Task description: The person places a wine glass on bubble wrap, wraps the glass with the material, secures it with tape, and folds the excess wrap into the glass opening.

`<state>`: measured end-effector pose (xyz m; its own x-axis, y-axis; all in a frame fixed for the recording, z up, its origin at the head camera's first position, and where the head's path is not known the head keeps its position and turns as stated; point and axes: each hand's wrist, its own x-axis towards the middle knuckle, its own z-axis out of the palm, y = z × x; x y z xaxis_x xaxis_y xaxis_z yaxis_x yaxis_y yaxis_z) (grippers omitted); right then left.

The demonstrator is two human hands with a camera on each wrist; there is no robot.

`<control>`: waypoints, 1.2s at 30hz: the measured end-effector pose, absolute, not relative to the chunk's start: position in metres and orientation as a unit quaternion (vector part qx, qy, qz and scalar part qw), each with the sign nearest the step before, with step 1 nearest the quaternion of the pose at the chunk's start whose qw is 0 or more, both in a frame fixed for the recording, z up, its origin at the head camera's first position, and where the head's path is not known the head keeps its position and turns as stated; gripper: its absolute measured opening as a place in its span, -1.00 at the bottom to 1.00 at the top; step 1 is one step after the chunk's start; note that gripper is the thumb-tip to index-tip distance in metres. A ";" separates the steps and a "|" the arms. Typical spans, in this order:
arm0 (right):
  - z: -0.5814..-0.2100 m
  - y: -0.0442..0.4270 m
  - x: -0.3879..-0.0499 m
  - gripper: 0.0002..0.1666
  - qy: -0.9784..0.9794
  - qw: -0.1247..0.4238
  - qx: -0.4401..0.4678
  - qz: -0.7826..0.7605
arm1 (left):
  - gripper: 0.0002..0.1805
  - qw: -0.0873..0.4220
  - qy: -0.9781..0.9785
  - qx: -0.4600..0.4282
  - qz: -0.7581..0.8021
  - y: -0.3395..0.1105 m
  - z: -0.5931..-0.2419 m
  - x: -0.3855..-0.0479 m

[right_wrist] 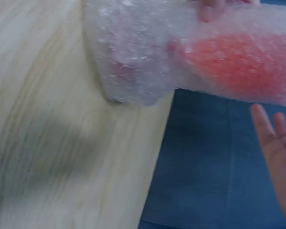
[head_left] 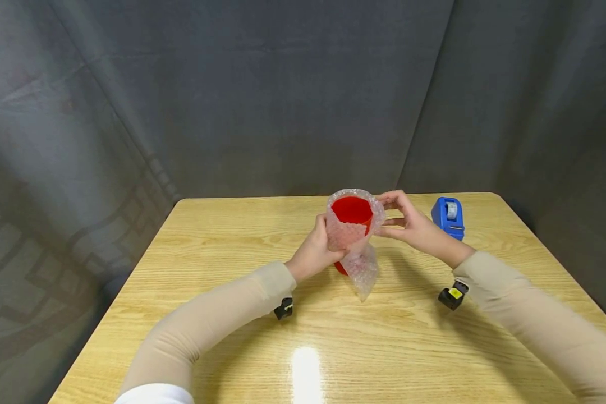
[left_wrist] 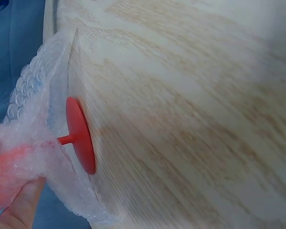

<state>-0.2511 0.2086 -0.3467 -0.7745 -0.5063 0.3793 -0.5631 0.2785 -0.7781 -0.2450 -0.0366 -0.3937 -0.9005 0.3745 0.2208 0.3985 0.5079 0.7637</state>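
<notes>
A red goblet [head_left: 352, 209] is wrapped round its bowl in bubble wrap [head_left: 363, 269], the open top facing up. My left hand [head_left: 315, 252] grips the wrapped bowl from the left. In the left wrist view the thin stem and round red foot [left_wrist: 80, 136] stick out below the wrap; whether the foot touches the table I cannot tell. My right hand [head_left: 416, 227] is at the right side of the wrap, fingers spread and slightly bent. The right wrist view shows its fingertips beside the wrap, with a small gap. Loose wrap hangs down around the stem.
A blue tape dispenser [head_left: 448, 217] with a roll of clear tape stands at the back right of the wooden table [head_left: 222, 241], behind my right wrist. Dark grey curtains [head_left: 293, 101] hang behind the table and at its sides.
</notes>
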 end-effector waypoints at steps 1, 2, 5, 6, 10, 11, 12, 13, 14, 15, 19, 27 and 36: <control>-0.344 0.209 -0.251 -0.30 -0.799 0.042 0.340 0.494 | -0.09 0.014 -0.869 -0.222 -0.441 -0.037 -0.394 -0.245; -0.341 0.209 -0.250 -0.36 -0.800 0.056 0.344 0.488 | -0.09 0.014 -0.871 -0.222 -0.439 -0.037 -0.393 -0.246; -0.336 0.206 -0.249 -0.52 -0.806 0.086 0.359 0.463 | -0.09 0.010 -0.871 -0.222 -0.437 -0.037 -0.393 -0.246; -0.335 0.205 -0.249 -0.55 -0.812 0.096 0.362 0.448 | -0.09 0.009 -0.872 -0.222 -0.437 -0.037 -0.393 -0.247; -0.333 0.199 -0.248 -0.63 -0.841 0.143 0.364 0.374 | -0.09 0.005 -0.870 -0.224 -0.440 -0.037 -0.393 -0.247; -0.332 0.198 -0.247 -0.64 -0.848 0.153 0.360 0.358 | -0.10 0.005 -0.869 -0.225 -0.440 -0.037 -0.394 -0.247; -0.331 0.197 -0.247 -0.65 -0.853 0.161 0.356 0.346 | -0.11 0.005 -0.868 -0.226 -0.441 -0.037 -0.394 -0.247; -0.331 0.196 -0.246 -0.66 -0.856 0.167 0.352 0.339 | -0.11 0.006 -0.867 -0.227 -0.443 -0.037 -0.394 -0.248; -0.331 0.195 -0.246 -0.68 -0.859 0.171 0.350 0.333 | -0.12 0.007 -0.866 -0.229 -0.444 -0.037 -0.394 -0.248; -0.330 0.194 -0.246 -0.69 -0.860 0.178 0.351 0.326 | -0.12 0.007 -0.865 -0.230 -0.446 -0.037 -0.394 -0.248; -0.330 0.193 -0.247 -0.73 -0.843 0.227 0.403 0.274 | -0.14 0.009 -0.861 -0.237 -0.451 -0.036 -0.395 -0.250; -0.330 0.204 -0.252 -0.73 -0.791 0.277 0.524 0.153 | -0.12 0.007 -0.862 -0.238 -0.448 -0.036 -0.394 -0.251; -0.330 0.205 -0.255 -0.76 -0.794 0.247 0.536 0.145 | -0.13 0.001 -0.863 -0.235 -0.447 -0.037 -0.396 -0.252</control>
<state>-0.2551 0.2047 -0.3299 -0.3025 -0.7795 0.5484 -0.9233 0.3824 0.0343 -0.2519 -0.0366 -0.3955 -0.8896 0.4048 0.2117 0.4064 0.4899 0.7712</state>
